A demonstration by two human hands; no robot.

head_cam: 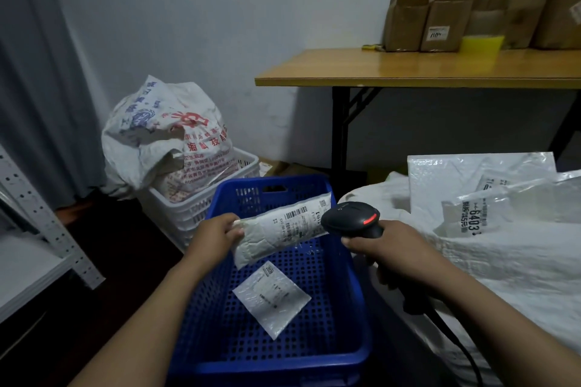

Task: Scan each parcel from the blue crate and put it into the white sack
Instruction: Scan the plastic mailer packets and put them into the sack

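My left hand (217, 234) grips the left end of a long white parcel (283, 229) and holds it above the blue crate (352, 292), its barcode label facing up. My right hand (386, 248) grips a black handheld scanner (352, 217) whose head sits right at the parcel's right end, a red light showing on top. One flat white parcel (272, 297) lies on the crate's perforated floor. The white sack (503, 276) lies to the right of the crate, with several white parcels (478, 198) resting on it.
A white crate (188, 207) holding a stuffed printed bag (166, 132) stands behind the blue crate. A wooden table (408, 72) with cardboard boxes (430, 19) is at the back right. A grey metal shelf (37, 229) is at the left. The scanner's cable (456, 342) trails down right.
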